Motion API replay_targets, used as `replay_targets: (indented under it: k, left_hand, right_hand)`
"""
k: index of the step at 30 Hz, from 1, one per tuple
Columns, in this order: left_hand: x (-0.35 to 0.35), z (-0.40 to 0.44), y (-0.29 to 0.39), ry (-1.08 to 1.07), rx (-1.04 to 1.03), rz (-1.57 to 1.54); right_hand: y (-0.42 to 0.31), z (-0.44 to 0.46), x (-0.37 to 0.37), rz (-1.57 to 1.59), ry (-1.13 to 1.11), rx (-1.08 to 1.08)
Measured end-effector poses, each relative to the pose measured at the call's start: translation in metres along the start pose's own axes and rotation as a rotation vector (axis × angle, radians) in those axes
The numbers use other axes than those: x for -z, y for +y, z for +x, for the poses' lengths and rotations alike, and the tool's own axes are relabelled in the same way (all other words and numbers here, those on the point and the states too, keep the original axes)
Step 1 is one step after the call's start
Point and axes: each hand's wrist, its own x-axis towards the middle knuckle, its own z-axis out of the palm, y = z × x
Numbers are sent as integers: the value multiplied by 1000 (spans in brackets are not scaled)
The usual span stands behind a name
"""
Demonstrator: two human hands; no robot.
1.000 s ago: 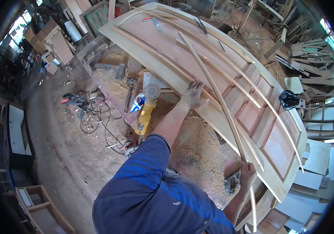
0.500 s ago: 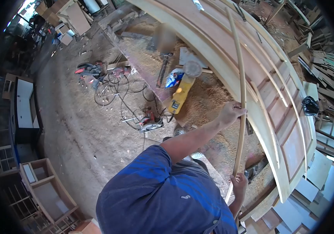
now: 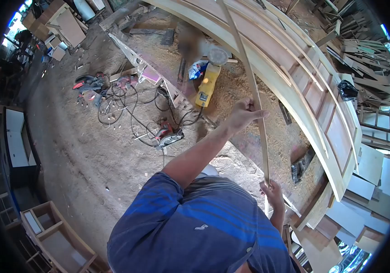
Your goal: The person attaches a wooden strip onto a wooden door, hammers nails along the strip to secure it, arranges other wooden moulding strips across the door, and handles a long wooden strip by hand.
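Note:
A long, thin wooden strip (image 3: 253, 82) runs from the top of the view down toward my body. My left hand (image 3: 245, 114) pinches it partway along, thumb across its edge. Lower down, my right hand (image 3: 273, 192) grips the strip near its close end, its fingers curled around. Beyond the strip lies a large curved wooden panel frame (image 3: 302, 109) with ribs and loose strips on it. The strip's far part passes over the near curved edge of that frame.
A yellow power tool (image 3: 207, 86) and a blue-white packet (image 3: 197, 69) sit amid sawdust on the worktable. On the floor at left are a circular saw (image 3: 167, 135), other corded tools (image 3: 90, 83) and tangled cables. A black plastic bag (image 3: 347, 90) rests at the frame's far edge.
Both hands still hold the strip. It has shifted left and away from the curved frame's near edge, its narrow side now turned toward me. The whole view has shifted slightly too.

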Motion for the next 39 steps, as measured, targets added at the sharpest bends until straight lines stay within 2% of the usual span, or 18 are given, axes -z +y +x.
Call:
replay_targets:
  k: [4,5,7,9,13,15,17,24,30,34,39]
  left_hand:
    - [1,-67,-9,102,-35,173]
    - [4,-86,-13,93,-21,118]
    - [8,-129,-24,42,31,7]
    - [4,-179,-32,179,46,116]
    - [21,-264,-74,238,7,-93]
    - [36,-306,-91,305,13,-109]
    - [52,-343,-95,318,-2,-165]
    - [66,-442,-49,252,-103,-176]
    - [80,-481,-35,215,-173,-182]
    - [73,-504,-17,84,-211,-156]
    - [74,-545,-2,8,-364,-69]
  right_hand:
    - [29,-28,-23,-258,114,90]
    - [34,-38,-31,-317,151,106]
    - [57,-64,-47,-345,199,163]
    - [77,-89,-65,-383,253,155]
    - [119,-137,-104,-275,350,125]
    - [146,-156,-121,-301,364,178]
    - [142,-183,-137,-307,377,174]
    - [169,-214,-179,-171,337,429]
    - [173,-243,-209,-142,403,450]
    - [192,-257,-239,-70,493,506]
    - [206,-278,-282,-122,533,567]
